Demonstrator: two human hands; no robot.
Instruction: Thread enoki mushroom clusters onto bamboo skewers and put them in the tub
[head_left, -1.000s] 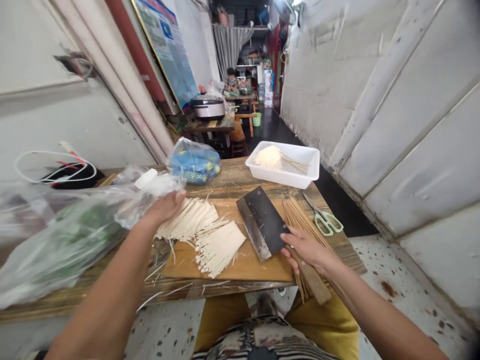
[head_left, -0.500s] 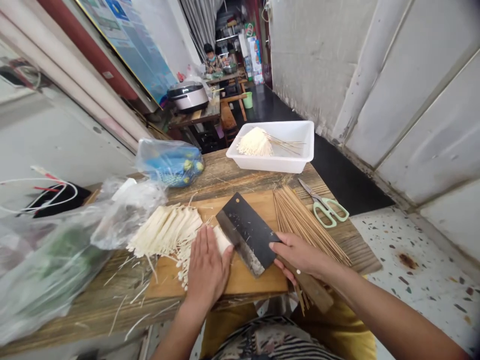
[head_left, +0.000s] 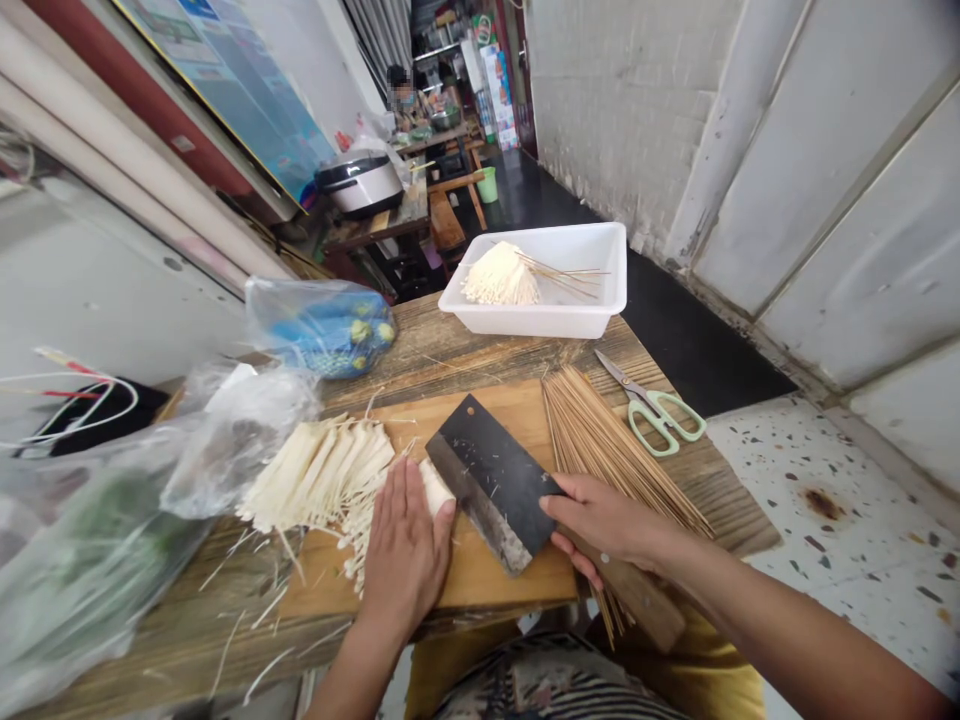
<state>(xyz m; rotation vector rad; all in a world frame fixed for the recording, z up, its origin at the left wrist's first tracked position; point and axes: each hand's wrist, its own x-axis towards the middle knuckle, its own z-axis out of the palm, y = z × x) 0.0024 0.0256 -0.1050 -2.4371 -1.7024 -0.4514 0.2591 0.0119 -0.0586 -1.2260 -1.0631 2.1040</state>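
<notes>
The right grip (head_left: 611, 525) is closed on the cleaver (head_left: 491, 480), whose blade angles across the cutting board (head_left: 510, 590) just beside the open left grip (head_left: 405, 550), pressed flat on a pale strip bundle (head_left: 436, 487) near the counter's (head_left: 450, 350) front edge.

Quick headcount: two hands, the left hand (head_left: 405, 550) and the right hand (head_left: 607, 525), one cleaver (head_left: 487, 480), and one cutting board (head_left: 495, 590). Two enoki heaps (head_left: 315, 475), one on the board, the other in the only white plastic tray (head_left: 570, 325). One pile of bamboo skewers (head_left: 622, 450), way too many sticks to count. One pair of scissors (head_left: 660, 420), one rice cooker (head_left: 360, 185), one green bucket (head_left: 487, 185), and one other person (head_left: 401, 95) way down the back.
</notes>
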